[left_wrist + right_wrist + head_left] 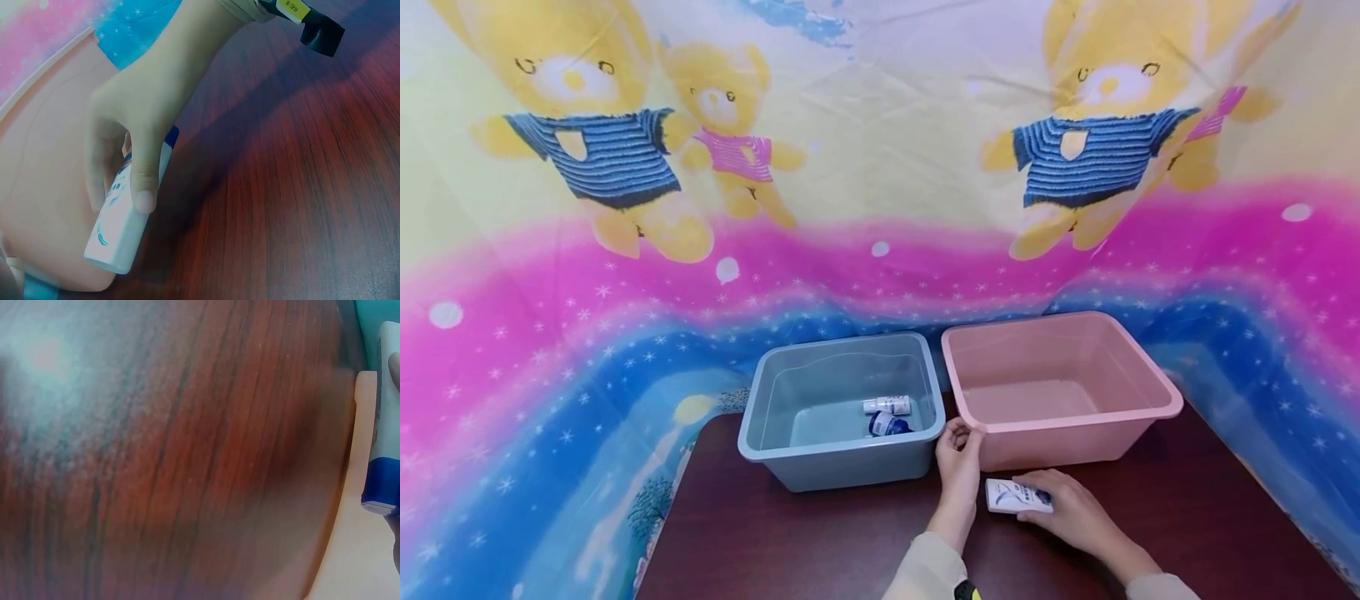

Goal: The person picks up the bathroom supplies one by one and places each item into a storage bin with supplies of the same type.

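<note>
My right hand [1063,508] grips a flat white bottle with a blue cap [1009,496] just above the table, in front of the pink bin [1075,429]. In the left wrist view, the thumb and fingers of that hand lie on either side of the white bottle [119,244], its blue end by the palm. The right wrist view catches the bottle [382,437] only at its right edge. My left hand [958,462] holds the pink bin's near left corner with curled fingers; just a bit of it shows in the left wrist view.
A grey-blue bin [857,467] stands left of the pink one, with a small white bottle [891,405] and a dark blue bottle [889,424] lying inside. Both bins rest on a dark wooden table [820,542]. Behind hangs a bear-patterned cloth [880,167].
</note>
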The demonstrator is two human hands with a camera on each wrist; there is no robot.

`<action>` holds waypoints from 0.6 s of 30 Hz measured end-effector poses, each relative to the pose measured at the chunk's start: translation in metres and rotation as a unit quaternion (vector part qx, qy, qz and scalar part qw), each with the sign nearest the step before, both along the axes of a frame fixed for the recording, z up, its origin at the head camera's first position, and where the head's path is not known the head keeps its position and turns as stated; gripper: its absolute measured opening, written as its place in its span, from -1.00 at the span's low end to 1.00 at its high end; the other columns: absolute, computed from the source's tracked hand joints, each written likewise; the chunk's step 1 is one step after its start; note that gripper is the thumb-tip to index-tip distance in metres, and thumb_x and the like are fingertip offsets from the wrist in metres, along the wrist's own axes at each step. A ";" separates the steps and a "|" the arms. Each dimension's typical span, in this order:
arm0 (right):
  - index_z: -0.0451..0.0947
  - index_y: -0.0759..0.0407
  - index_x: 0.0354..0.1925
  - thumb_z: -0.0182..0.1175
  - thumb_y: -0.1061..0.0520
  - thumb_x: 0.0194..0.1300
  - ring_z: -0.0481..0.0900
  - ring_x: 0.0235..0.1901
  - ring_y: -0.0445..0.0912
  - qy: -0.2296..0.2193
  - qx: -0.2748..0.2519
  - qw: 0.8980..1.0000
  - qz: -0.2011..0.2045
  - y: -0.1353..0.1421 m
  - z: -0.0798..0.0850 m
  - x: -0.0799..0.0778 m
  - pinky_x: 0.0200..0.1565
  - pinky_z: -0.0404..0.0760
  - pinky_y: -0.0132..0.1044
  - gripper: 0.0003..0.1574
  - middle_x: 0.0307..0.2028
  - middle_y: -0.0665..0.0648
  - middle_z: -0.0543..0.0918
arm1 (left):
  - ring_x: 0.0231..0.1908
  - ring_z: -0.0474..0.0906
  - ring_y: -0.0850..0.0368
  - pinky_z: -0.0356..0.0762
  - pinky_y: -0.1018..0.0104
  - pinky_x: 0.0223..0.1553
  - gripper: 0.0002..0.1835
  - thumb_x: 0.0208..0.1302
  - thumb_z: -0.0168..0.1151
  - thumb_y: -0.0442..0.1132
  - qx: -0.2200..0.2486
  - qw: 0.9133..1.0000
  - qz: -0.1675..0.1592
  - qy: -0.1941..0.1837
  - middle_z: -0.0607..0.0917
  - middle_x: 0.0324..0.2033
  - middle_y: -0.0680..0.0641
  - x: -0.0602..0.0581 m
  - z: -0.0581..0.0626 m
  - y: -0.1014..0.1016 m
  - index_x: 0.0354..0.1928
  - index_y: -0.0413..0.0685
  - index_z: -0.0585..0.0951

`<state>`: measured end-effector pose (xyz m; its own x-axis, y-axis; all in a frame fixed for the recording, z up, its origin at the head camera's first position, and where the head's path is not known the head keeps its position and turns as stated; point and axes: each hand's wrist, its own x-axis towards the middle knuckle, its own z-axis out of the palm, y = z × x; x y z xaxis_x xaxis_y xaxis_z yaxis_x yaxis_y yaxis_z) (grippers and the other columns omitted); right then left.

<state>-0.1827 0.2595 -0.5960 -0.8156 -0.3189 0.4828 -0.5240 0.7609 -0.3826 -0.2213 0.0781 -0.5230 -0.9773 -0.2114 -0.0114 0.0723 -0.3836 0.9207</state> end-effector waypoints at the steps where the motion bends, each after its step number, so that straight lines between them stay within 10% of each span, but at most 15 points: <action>1: 0.72 0.01 -0.04 0.64 0.01 -0.23 0.60 -0.16 -0.17 0.001 0.002 1.000 0.000 0.001 0.001 0.000 -0.15 0.57 -0.14 -0.33 -0.13 -0.08 0.69 | -0.26 0.47 0.16 0.48 0.49 -0.24 -0.79 0.12 0.33 -0.38 -0.002 1.000 0.001 0.001 0.59 -0.33 0.00 0.000 0.000 0.000 -0.19 -0.24 0.56; 18: 0.73 -0.03 -0.05 0.66 0.03 -0.29 0.61 -0.17 -0.17 0.032 -0.015 0.999 -0.031 0.010 0.004 0.010 -0.09 0.41 -0.50 -0.31 -0.14 -0.12 0.70 | -0.28 0.46 0.15 0.46 0.49 -0.25 -0.77 0.09 0.30 -0.41 0.003 1.000 0.013 0.007 0.58 -0.32 -0.02 0.001 0.004 0.001 -0.18 -0.27 0.55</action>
<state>-0.1726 0.2696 -0.5916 -0.8005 -0.2540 0.5429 -0.5008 0.7812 -0.3728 -0.2201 0.0788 -0.5191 -0.9716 -0.2365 0.0017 0.0956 -0.3865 0.9173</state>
